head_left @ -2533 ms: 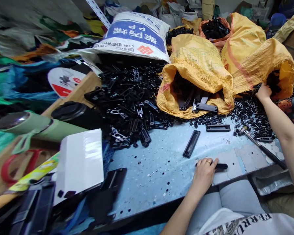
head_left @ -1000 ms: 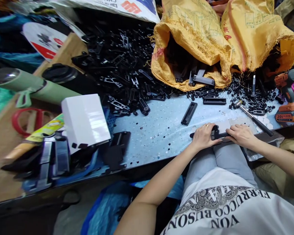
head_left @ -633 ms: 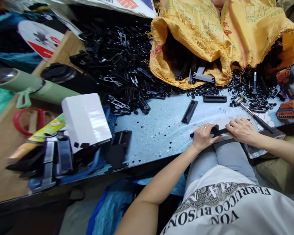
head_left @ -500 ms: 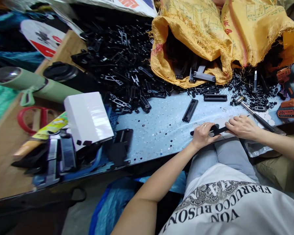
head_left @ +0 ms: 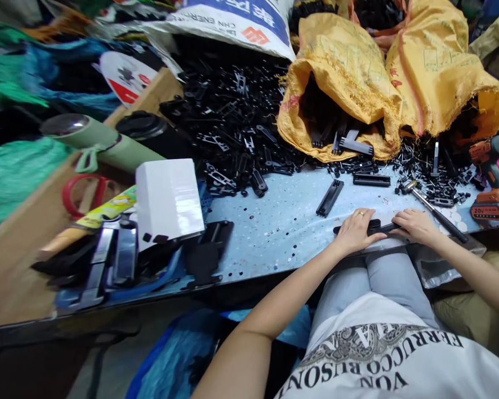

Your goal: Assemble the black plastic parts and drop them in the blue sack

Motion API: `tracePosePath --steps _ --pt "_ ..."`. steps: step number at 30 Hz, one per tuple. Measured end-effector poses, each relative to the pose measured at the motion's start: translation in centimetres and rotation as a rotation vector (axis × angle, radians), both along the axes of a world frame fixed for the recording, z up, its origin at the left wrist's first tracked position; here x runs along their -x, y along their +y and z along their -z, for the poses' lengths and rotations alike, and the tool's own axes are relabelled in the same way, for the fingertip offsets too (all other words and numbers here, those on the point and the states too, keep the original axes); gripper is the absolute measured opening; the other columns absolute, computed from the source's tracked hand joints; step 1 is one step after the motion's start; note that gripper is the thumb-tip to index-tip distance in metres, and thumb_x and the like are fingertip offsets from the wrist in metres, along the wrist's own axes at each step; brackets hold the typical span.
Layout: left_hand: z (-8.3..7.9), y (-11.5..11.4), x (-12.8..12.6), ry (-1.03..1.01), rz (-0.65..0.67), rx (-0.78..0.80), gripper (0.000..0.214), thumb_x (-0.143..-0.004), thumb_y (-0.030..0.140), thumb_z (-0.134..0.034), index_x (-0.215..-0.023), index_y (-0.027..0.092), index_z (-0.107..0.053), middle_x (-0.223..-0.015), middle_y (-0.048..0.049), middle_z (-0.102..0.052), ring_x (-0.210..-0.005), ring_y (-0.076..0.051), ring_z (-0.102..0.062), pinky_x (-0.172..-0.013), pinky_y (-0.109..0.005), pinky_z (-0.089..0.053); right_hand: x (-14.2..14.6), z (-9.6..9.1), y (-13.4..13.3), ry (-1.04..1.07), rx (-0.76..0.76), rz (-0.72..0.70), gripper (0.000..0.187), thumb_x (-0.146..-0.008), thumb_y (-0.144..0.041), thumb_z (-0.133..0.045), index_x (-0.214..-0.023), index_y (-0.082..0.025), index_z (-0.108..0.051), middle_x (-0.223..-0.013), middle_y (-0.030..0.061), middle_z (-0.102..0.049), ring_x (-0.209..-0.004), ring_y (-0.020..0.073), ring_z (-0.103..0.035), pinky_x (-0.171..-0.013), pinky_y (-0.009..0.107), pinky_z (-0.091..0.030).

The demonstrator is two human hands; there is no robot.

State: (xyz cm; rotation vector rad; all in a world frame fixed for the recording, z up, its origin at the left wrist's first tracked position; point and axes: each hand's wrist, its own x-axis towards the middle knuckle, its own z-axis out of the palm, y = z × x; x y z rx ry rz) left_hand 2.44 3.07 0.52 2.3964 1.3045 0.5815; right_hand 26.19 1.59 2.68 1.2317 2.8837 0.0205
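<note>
My left hand [head_left: 360, 230] is closed over a long black plastic part [head_left: 386, 228] at the table's front edge, just above my lap. One end of the part sticks out to the left of that hand. My right hand [head_left: 416, 226] has its fingers bent down on the other end, which they partly hide. Beyond my left hand a black slotted bar [head_left: 330, 198] lies at a slant. Farther back is a similar black bar [head_left: 371, 180], lying crosswise. A hammer [head_left: 436, 211] with a dark grip rests just right of my right hand.
Heaped black plastic parts [head_left: 233, 122] cover the back. Two yellow woven sacks [head_left: 341, 61] spill parts beside scattered screws [head_left: 426, 166]. A cordless drill [head_left: 493, 177] stands at the right. On the left are a white box [head_left: 168, 199], red-handled scissors [head_left: 83, 194] and a green bottle [head_left: 108, 147].
The view has shifted, so the table's things appear farther right or lower. My left hand has flattened more over the black part; both hands stay at the front edge.
</note>
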Motion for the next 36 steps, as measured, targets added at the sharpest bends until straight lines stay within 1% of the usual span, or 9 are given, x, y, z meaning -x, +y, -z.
tracePosePath --steps 6,11,16,19,22,25,28,32,36 --pt "-1.9 12.9 3.8 -0.044 -0.686 0.115 0.032 -0.093 0.029 -0.036 -0.108 0.009 -0.056 -0.103 -0.0177 -0.064 -0.095 -0.024 -0.059 -0.08 -0.032 -0.042 -0.6 2.8 -0.6 0.13 0.073 0.066 0.04 -0.093 -0.049 -0.038 -0.102 -0.018 -0.062 -0.096 0.0097 -0.063 -0.09 0.0204 -0.055 -0.078 0.032 -0.04" --pt "-1.4 17.0 5.2 -0.011 -0.71 0.2 0.022 -0.083 0.023 -0.053 -0.093 0.005 -0.061 -0.091 -0.0202 -0.065 -0.085 -0.025 -0.06 -0.073 -0.031 -0.042 -0.4 1.2 4.0 0.233 0.056 0.286 0.037 -0.096 -0.041 -0.034 -0.106 -0.018 -0.061 -0.103 0.0099 -0.062 -0.097 0.0209 -0.054 -0.083 0.032 -0.042" --pt "-2.0 11.9 5.7 -0.156 -0.623 0.026 0.018 -0.084 0.024 -0.051 -0.091 0.012 -0.063 -0.096 -0.0126 -0.065 -0.091 -0.02 -0.059 -0.084 -0.03 -0.044 -0.2 0.0 13.2 0.171 -0.022 0.603 0.034 -0.094 -0.029 -0.035 -0.114 -0.015 -0.058 -0.113 0.0137 -0.057 -0.104 0.0246 -0.049 -0.086 0.033 -0.041" --pt "-1.5 5.7 6.1 -0.43 -0.527 -0.083 0.021 -0.083 0.032 -0.054 -0.091 0.014 -0.063 -0.092 -0.008 -0.065 -0.083 -0.016 -0.061 -0.08 -0.028 -0.048 0.8 0.7 16.7 0.079 0.042 0.608 0.031 -0.09 -0.022 -0.04 -0.113 -0.013 -0.058 -0.115 0.0151 -0.056 -0.106 0.024 -0.048 -0.086 0.031 -0.04" --pt "0.3 -0.2 6.3 -0.641 -0.547 0.052 0.025 -0.08 0.037 -0.058 -0.092 0.015 -0.063 -0.086 -0.0056 -0.067 -0.077 -0.015 -0.064 -0.075 -0.028 -0.052 1.8 1.6 17.8 0.03 0.098 0.594 0.027 -0.087 -0.015 -0.043 -0.105 -0.01 -0.062 -0.109 0.0171 -0.059 -0.099 0.023 -0.052 -0.082 0.03 -0.041" --pt "1.9 -3.5 6.5 -0.721 -0.54 0.16 0.025 -0.08 0.037 -0.06 -0.089 0.014 -0.063 -0.083 -0.0052 -0.067 -0.076 -0.016 -0.066 -0.073 -0.028 -0.053 2.0 1.9 17.4 0.15 0.059 0.662 0.024 -0.081 -0.012 -0.048 -0.099 -0.01 -0.063 -0.103 0.0163 -0.061 -0.092 0.023 -0.056 -0.08 0.031 -0.042" --pt "2.2 -4.1 6.4 -0.631 -0.501 0.068 0.02 -0.082 0.034 -0.058 -0.089 0.015 -0.064 -0.082 -0.005 -0.067 -0.076 -0.015 -0.066 -0.071 -0.027 -0.054 1.8 1.1 15.4 0.476 -0.001 0.643 0.019 -0.076 -0.015 -0.055 -0.092 -0.013 -0.065 -0.093 0.0105 -0.065 -0.084 0.0208 -0.058 -0.078 0.032 -0.045" --pt "1.6 -3.5 6.0 -0.349 -0.36 -0.197 0.019 -0.089 0.028 -0.051 -0.094 0.016 -0.065 -0.089 -0.0082 -0.069 -0.084 -0.018 -0.066 -0.076 -0.031 -0.053 2.0 -0.6 10.1 0.813 0.1 0.43 0.013 -0.076 -0.029 -0.064 -0.08 -0.016 -0.065 -0.077 0.0045 -0.065 -0.07 0.0164 -0.059 -0.068 0.029 -0.048" --pt "2.1 -3.6 5.9 -0.069 -0.197 -0.396 0.024 -0.092 0.022 -0.045 -0.105 0.013 -0.063 -0.095 -0.0142 -0.069 -0.09 -0.022 -0.066 -0.078 -0.035 -0.052 2.8 -1.2 4.2 0.889 0.217 0.23 0.017 -0.08 -0.034 -0.064 -0.077 -0.018 -0.065 -0.076 0.0041 -0.065 -0.07 0.0152 -0.061 -0.064 0.027 -0.05"
